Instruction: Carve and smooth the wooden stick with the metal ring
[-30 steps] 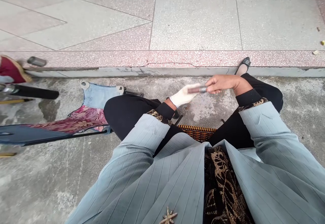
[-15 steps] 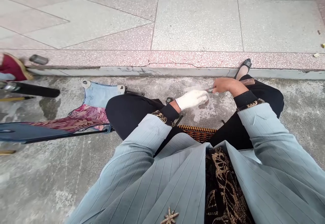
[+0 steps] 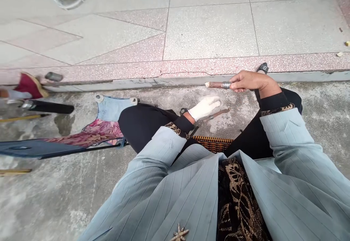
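My right hand (image 3: 247, 80), bare, pinches a short brown wooden stick (image 3: 214, 84) by its grey, wire-like wrapping. The stick's pale, rough end points left, above the concrete; whatever lies inside my fingers is hidden. My left hand (image 3: 205, 107) wears a white glove and is held low between my knees, lower and to the left of the right hand. Its fingers are stretched and slightly bent, with nothing seen in them. Just beside the gloved fingertips is a second brown stick (image 3: 222, 113) with a grey part, apparently lying on the ground.
A woven basket-like seat edge (image 3: 213, 143) shows between my legs. A folding chair with flowered cloth (image 3: 101, 133) stands left. Beyond are a black cylinder (image 3: 51, 107), a small grey can (image 3: 54, 76) and another person's red shoe (image 3: 30, 86). A low step (image 3: 131, 82) runs across ahead.
My right hand has risen away from the left, and the stick's brown length now points left instead of right. The gloved hand stays low. The view has shifted slightly.
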A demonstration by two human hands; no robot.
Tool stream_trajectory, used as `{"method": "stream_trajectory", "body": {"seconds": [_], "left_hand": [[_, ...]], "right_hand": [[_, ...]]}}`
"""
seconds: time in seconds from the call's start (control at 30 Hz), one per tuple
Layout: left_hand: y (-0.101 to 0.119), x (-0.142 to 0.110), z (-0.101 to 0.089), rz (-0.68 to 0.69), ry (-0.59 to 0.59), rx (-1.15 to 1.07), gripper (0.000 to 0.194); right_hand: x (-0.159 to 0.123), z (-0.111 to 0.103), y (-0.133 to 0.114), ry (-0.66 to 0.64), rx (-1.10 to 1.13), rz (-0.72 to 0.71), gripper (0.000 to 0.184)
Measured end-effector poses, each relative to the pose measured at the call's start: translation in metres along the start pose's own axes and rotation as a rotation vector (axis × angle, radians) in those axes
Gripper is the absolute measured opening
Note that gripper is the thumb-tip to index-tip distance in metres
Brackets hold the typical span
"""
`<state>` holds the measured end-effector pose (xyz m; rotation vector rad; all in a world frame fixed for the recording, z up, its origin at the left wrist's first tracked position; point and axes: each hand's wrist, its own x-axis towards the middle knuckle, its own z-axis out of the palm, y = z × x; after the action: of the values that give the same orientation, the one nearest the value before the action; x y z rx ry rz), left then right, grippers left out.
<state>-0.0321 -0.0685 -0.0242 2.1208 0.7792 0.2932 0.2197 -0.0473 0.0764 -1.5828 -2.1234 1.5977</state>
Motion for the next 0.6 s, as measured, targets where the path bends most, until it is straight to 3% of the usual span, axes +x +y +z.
{"method": "stream_trajectory", "body": {"seconds": [0.2,0.33,0.5,0.53,0.6], "left_hand": [[0.009,-0.010,0.008,0.003,-0.096,0.413,0.038],[0.011,-0.016,-0.010,0.003,-0.096,0.388,0.037],[0.010,-0.017,-0.028,-0.025,-0.132,0.131,0.037],[0.008,-0.016,-0.027,-0.024,-0.134,0.068,0.038],[0.001,-0.013,-0.020,-0.032,-0.104,-0.047,0.043]], "right_hand": [[0.026,0.024,-0.006,-0.013,-0.337,0.144,0.026],[0.032,0.042,-0.009,-0.178,-0.454,0.160,0.027],[0.019,0.053,-0.003,-0.465,-0.195,-0.091,0.020],[0.016,0.054,-0.001,-0.491,-0.103,-0.159,0.021],[0.012,0.054,0.003,-0.397,0.069,-0.250,0.024]]}}
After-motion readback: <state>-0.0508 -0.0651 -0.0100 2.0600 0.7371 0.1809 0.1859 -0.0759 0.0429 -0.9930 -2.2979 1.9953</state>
